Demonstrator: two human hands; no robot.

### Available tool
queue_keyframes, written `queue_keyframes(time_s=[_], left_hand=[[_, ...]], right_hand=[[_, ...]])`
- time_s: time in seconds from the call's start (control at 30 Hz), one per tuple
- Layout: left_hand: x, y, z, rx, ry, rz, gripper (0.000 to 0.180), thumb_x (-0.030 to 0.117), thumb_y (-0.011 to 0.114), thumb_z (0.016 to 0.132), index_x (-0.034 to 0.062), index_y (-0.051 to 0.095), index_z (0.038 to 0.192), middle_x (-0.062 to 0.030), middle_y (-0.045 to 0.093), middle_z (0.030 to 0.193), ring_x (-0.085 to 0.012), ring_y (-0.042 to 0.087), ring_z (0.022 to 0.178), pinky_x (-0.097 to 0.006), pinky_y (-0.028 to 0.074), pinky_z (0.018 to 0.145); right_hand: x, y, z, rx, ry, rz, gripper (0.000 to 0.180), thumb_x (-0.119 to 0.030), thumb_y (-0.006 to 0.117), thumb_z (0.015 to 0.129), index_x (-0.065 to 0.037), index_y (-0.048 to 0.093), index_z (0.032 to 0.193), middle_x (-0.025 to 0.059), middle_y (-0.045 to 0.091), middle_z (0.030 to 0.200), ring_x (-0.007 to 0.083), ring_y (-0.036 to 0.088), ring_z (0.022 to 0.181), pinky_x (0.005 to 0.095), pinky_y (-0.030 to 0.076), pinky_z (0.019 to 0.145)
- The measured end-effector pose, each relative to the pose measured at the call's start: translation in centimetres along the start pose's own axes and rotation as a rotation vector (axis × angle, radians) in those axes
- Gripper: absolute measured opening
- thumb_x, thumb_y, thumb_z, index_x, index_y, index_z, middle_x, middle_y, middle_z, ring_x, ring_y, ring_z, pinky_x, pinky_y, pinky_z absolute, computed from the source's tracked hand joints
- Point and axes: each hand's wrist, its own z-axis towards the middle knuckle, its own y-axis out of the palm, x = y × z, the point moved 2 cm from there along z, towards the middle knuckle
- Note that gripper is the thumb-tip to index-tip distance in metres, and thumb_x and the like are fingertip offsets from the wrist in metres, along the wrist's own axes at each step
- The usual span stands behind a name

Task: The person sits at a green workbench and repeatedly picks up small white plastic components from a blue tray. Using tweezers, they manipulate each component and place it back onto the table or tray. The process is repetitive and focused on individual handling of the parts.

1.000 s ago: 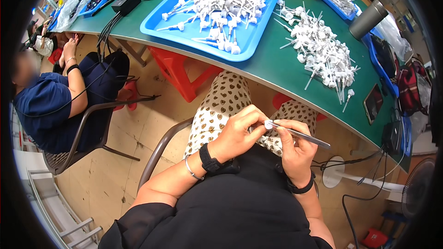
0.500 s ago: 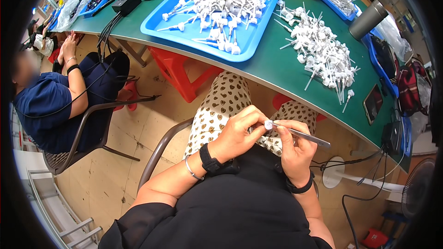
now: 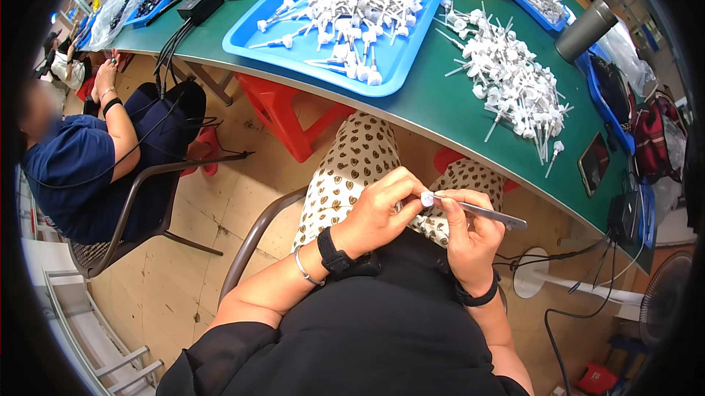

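nothing has visibly moved since the earlier frames: both hands hold the same pose over the lap. the left hand (image 3: 378, 209) pinches a small white pump cap (image 3: 427, 198) at its fingertips. the right hand (image 3: 470, 238) is closed around metal tweezers (image 3: 485, 212), long axis running right from the cap, tips touching it. a pile of white pump heads (image 3: 514, 84) lies on the green table (image 3: 433, 106), beside a blue tray (image 3: 396, 66).

Bright, even overhead light, soft shadows under table (image 3: 440, 113). Slight sheen on blue tray (image 3: 253, 36). Centre sharp. Strong fisheye bend, black vignette round rim. Far-left face blurred.
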Motion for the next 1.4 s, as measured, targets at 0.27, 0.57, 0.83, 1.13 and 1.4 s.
queue_keyframes(time_s=[0.27, 0.57, 0.83, 1.13, 1.4], left_hand=[[-0.1, 0.1, -0.1, -0.015, -0.007, 0.009, 0.012, -0.004, 0.07, 0.084, -0.0011, 0.066, 0.095, -0.0093, 0.063, 0.089, -0.0198, 0.063, 0.079, -0.03, 0.051, 0.067], [-0.5, 0.0, -0.2, -0.067, -0.029, -0.024, 0.013, -0.002, 0.071, 0.084, -0.0007, 0.066, 0.096, -0.0089, 0.063, 0.09, -0.0182, 0.063, 0.078, -0.029, 0.051, 0.066], [-0.3, -0.5, 0.2, -0.051, -0.245, -0.389, 0.008, 0.003, 0.07, 0.091, 0.0001, 0.067, 0.098, -0.0053, 0.064, 0.101, -0.008, 0.064, 0.082, -0.023, 0.054, 0.068], [2.7, -2.9, 1.9, 0.067, -0.026, -0.209, 0.008, 0.002, 0.07, 0.089, 0.0007, 0.067, 0.096, -0.0042, 0.064, 0.097, -0.0081, 0.061, 0.081, -0.023, 0.05, 0.069], [4.1, -14.7, 12.3, 0.635, 0.262, 0.679, 0.027, 0.003, 0.067, 0.088, 0.0003, 0.064, 0.115, -0.0127, 0.067, 0.109, -0.0258, 0.065, 0.096, -0.033, 0.051, 0.088]], right_hand=[[-0.4, -0.1, 0.4, -0.039, -0.062, -0.076, 0.007, -0.002, 0.069, 0.09, 0.002, 0.067, 0.095, 0.0111, 0.07, 0.088, 0.0191, 0.067, 0.071, 0.0286, 0.052, 0.062], [-1.8, -0.8, 1.7, -0.285, -0.157, -0.279, 0.004, 0.002, 0.067, 0.089, 0.001, 0.066, 0.093, 0.0105, 0.069, 0.087, 0.0209, 0.067, 0.073, 0.0298, 0.053, 0.064], [0.1, -1.9, 0.6, 0.069, 0.143, 0.357, 0.017, -0.004, 0.062, 0.097, 0.006, 0.058, 0.11, 0.0155, 0.068, 0.103, 0.0204, 0.07, 0.091, 0.0315, 0.059, 0.084], [-0.1, -2.2, 0.9, 0.109, 0.128, 0.446, 0.014, -0.004, 0.06, 0.098, 0.005, 0.057, 0.108, 0.0166, 0.068, 0.102, 0.0208, 0.07, 0.089, 0.0323, 0.059, 0.081], [-0.6, -3.4, 1.5, 0.144, 0.053, 0.508, 0.015, -0.006, 0.061, 0.098, 0.004, 0.057, 0.109, 0.0174, 0.068, 0.102, 0.0214, 0.07, 0.087, 0.033, 0.059, 0.081]])
